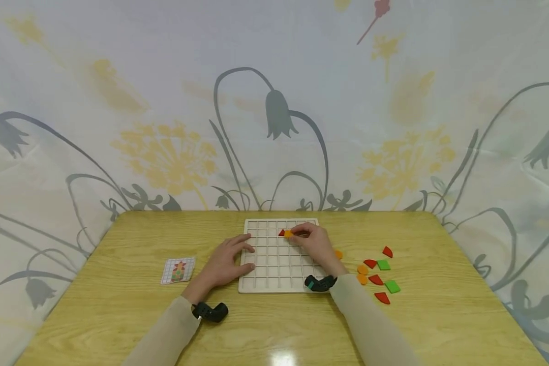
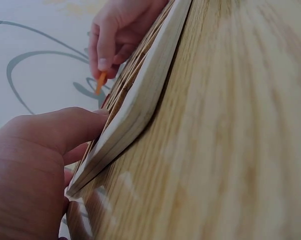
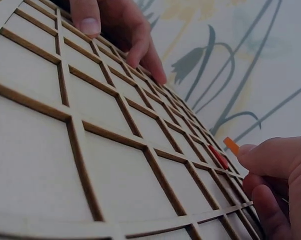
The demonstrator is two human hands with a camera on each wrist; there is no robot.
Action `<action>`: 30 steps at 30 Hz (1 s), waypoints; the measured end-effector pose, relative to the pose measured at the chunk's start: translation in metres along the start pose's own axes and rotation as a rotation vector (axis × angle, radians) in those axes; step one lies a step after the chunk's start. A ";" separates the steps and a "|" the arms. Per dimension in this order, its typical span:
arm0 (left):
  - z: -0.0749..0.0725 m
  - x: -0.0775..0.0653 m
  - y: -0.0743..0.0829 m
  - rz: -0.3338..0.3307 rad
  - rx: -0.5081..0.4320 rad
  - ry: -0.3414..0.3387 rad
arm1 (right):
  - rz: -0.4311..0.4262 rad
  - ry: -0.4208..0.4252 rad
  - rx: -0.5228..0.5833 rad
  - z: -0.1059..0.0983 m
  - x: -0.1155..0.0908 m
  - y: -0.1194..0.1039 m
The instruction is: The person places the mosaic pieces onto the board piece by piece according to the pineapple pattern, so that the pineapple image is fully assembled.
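Note:
A pale wooden grid board (image 1: pixel 274 291) lies on the table, its square cells framed by raised strips. Between thumb and fingers, my right hand (image 1: pixel 313 246) pinches an orange piece (image 3: pixel 231 145) just above the board's upper rows. Beside it a red quarter-circle piece (image 3: pixel 218 157) sits in a cell. My left hand (image 1: pixel 226 262) rests along the board's left edge, fingers spread and relaxed; in the left wrist view its thumb touches the rim. The orange piece shows edge-on in both wrist views.
Right of the board lie several loose pieces: red quarter-circles (image 1: pixel 382 298), green squares (image 1: pixel 392 286) and orange rounded ones (image 1: pixel 362 279). A paper card (image 1: pixel 178 270) with a coloured pattern on a grid lies left of my left hand. A flower-printed curtain (image 1: pixel 274 152) stands behind the wooden table (image 1: pixel 274 325).

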State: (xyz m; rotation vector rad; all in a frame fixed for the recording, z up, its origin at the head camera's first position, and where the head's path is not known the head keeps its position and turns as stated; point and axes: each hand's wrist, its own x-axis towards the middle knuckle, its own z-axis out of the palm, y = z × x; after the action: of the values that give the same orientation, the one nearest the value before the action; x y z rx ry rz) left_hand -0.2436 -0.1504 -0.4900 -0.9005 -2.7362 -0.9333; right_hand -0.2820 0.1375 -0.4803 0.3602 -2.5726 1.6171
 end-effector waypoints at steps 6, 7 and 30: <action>-0.002 -0.001 0.000 -0.004 -0.002 0.009 | -0.036 -0.048 -0.028 0.004 0.000 0.001; -0.003 -0.001 0.001 -0.007 -0.004 0.007 | -0.044 -0.056 -0.033 0.004 -0.001 0.000; -0.001 0.000 0.002 -0.003 -0.009 0.004 | -0.163 -0.138 -0.225 0.005 0.000 0.005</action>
State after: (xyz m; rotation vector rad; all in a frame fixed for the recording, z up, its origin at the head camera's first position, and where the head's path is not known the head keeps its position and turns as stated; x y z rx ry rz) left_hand -0.2430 -0.1494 -0.4885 -0.8952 -2.7332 -0.9481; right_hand -0.2829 0.1352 -0.4863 0.6625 -2.7060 1.2766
